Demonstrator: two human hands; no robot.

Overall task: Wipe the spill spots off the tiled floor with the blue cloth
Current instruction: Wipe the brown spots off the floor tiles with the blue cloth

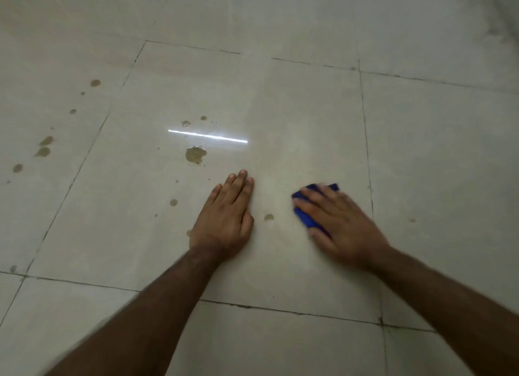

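My right hand [341,224] presses flat on the blue cloth [304,217], which shows at its fingertips and along its left edge; the hand is motion-blurred. My left hand [226,219] lies flat on the floor, fingers together, holding nothing. A small brown spot [268,217] sits between the two hands. The largest brown spill [195,154] lies just beyond my left fingertips. More spots lie to the left: one [173,202] near the left hand, and several on the neighbouring tile [45,146].
The floor is glossy beige tile [309,108] with dark grout lines. A bright strip of reflected light [207,135] crosses the middle tile. A faint speck [412,220] marks the tile to the right.
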